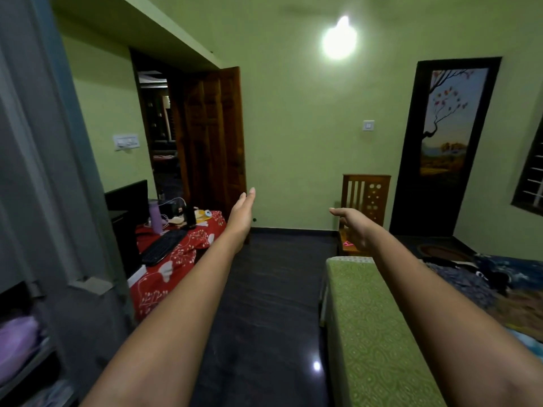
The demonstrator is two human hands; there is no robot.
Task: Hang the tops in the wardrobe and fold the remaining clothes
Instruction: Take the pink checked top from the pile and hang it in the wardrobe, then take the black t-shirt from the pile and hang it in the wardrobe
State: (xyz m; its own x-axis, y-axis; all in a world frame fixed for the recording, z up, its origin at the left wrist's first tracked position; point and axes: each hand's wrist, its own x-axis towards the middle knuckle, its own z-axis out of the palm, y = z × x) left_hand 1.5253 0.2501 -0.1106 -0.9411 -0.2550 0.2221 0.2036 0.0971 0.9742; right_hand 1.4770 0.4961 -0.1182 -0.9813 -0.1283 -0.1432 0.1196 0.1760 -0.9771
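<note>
- Two hands reach forward, both wide and holding nothing: left hand [242, 212] with fingers straight, right hand [354, 226] relaxed.
- Wardrobe [35, 201] stands at the left; folded purple clothes [16, 345] lie on its shelf.
- Dark clothes [470, 277] lie on the bed [373, 333] at right.
- A keyboard [163, 248] rests on the red-covered bench [176, 259].

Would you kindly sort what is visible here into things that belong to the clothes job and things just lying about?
Belongs to the job:
- wardrobe at left, with folded purple cloth on a shelf
- left hand and right hand, both open and holding nothing

Just lying about:
- keyboard
- purple bottle
- wooden chair
- bed
</note>
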